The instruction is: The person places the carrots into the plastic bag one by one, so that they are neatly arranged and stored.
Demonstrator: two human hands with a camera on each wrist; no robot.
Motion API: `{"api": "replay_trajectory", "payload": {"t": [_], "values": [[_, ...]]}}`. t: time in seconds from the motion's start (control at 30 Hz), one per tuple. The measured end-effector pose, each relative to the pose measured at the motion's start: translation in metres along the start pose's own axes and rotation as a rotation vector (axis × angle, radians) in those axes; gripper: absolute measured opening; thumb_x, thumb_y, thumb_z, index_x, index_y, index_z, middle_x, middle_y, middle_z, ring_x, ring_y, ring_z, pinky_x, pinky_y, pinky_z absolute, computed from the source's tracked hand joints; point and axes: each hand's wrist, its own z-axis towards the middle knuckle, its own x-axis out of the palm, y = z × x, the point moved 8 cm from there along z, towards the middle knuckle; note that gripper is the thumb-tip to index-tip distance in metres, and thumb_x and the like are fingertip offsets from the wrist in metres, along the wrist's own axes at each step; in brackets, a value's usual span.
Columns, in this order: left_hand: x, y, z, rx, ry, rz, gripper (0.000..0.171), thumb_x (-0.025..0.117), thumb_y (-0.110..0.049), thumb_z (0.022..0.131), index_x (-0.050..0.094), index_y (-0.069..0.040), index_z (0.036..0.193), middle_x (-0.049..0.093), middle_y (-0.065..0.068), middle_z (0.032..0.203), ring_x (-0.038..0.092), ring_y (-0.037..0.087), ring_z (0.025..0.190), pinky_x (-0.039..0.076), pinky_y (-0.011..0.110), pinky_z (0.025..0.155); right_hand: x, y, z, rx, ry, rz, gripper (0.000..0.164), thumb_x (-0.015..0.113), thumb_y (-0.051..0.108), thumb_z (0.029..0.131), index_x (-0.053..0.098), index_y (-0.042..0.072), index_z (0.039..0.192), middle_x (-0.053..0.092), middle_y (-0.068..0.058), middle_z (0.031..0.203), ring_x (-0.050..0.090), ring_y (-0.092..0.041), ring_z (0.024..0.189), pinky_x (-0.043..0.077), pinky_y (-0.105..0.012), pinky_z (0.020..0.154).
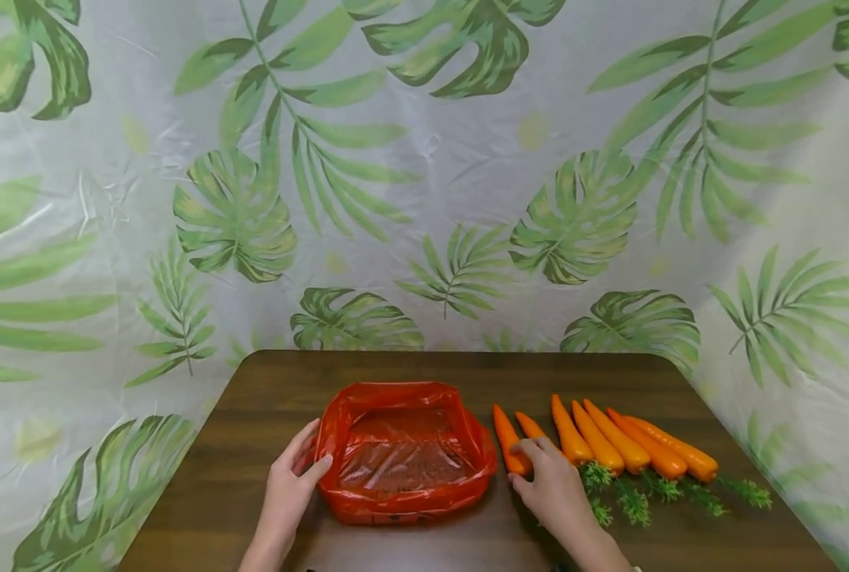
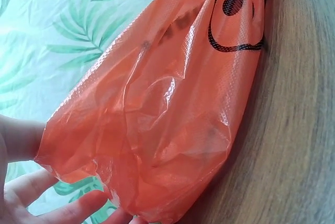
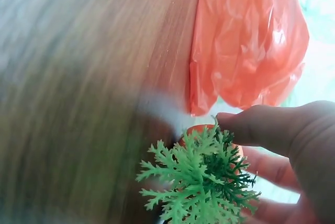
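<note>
A red plastic bag lies with its mouth spread wide. My left hand is at its left side, thumb over the rim and fingers outside, holding the edge. The left wrist view shows the bag's wall with black print and the fingers spread below it. Right of the bag, my right hand grips the leftmost carrot near its top, between thumb and fingers. Green leaves hide most of that carrot in the right wrist view. A second carrot is partly covered by this hand.
Several more carrots lie fanned out at the right, tips pointing away, with leafy tops toward the near side. All rest on a dark wooden table with rounded far corners. A leaf-patterned sheet hangs behind.
</note>
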Motion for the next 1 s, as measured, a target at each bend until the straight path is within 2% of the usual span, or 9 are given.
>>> {"api": "replay_trajectory", "payload": {"t": [0.17,0.4,0.57,0.77,1.0], "values": [[0.0,-0.003,0.001,-0.002,-0.007,0.002,0.06,0.072,-0.008,0.093,0.05,-0.017,0.148,0.051,0.017,0.146,0.049,0.032,0.134,0.047,0.015,0.089,-0.001,-0.002,0.001,0.037,0.005,-0.001,0.04,0.091,0.025,0.072,0.072,0.016,0.106,0.062,0.0,0.094,0.057,-0.015,0.07,0.049,-0.036,0.059],[0.001,0.0,0.001,-0.012,-0.012,-0.013,0.059,0.072,-0.008,0.093,0.051,-0.017,0.148,0.052,0.017,0.146,0.05,0.031,0.132,0.046,0.013,0.088,-0.001,-0.001,0.001,0.048,-0.017,-0.013,0.052,0.092,0.029,0.071,0.072,0.012,0.116,0.068,-0.009,0.105,0.067,-0.029,0.085,0.055,-0.048,0.07],[0.003,0.0,-0.002,-0.008,-0.008,-0.028,0.059,0.072,-0.008,0.093,0.051,-0.017,0.148,0.053,0.017,0.144,0.051,0.03,0.13,0.046,0.013,0.089,0.0,-0.003,0.0,0.083,-0.019,-0.014,0.054,0.09,0.029,0.072,0.071,0.011,0.119,0.071,-0.013,0.106,0.068,-0.032,0.088,0.055,-0.052,0.071],[0.004,-0.002,-0.003,-0.006,-0.006,-0.038,0.059,0.071,-0.009,0.094,0.05,-0.017,0.148,0.053,0.017,0.145,0.051,0.03,0.131,0.047,0.014,0.089,-0.006,-0.004,0.001,0.126,-0.075,-0.001,0.045,0.086,0.025,0.073,0.073,0.013,0.114,0.072,-0.009,0.099,0.065,-0.027,0.079,0.053,-0.047,0.063],[0.002,-0.002,-0.002,0.001,-0.02,-0.027,0.057,0.07,-0.006,0.094,0.052,-0.016,0.147,0.053,0.016,0.144,0.051,0.03,0.132,0.046,0.013,0.089,-0.019,-0.004,0.001,0.124,-0.184,0.047,0.04,0.087,0.021,0.073,0.074,0.015,0.11,0.069,-0.005,0.093,0.054,-0.017,0.063,0.044,-0.034,0.053]]}}
